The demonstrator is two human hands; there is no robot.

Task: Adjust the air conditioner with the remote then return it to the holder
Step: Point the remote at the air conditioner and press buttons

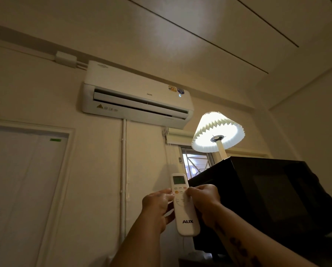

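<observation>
While the remote (pixel 184 204) is held up between both hands, the adjusting step looks to be in progress rather than finished. The left hand (pixel 157 207) wraps the remote's left edge, fingers curled behind the body and thumb resting near the button rows; the right hand (pixel 204 201) clasps the right edge, with its thumb laid over the buttons just below the small screen. Whether a button is being pressed at this instant cannot be told. High above the hands and somewhat to their left, the air conditioner (pixel 136 95) hangs on the wall with its louvre open and a lit figure on its front, so it appears to be running. A glowing lamp (pixel 218 132) stands above and to the right of the hands, on a dark cabinet (pixel 277 189) just beyond the right wrist. No holder is visible anywhere, so returning the remote remains wholly undone.
</observation>
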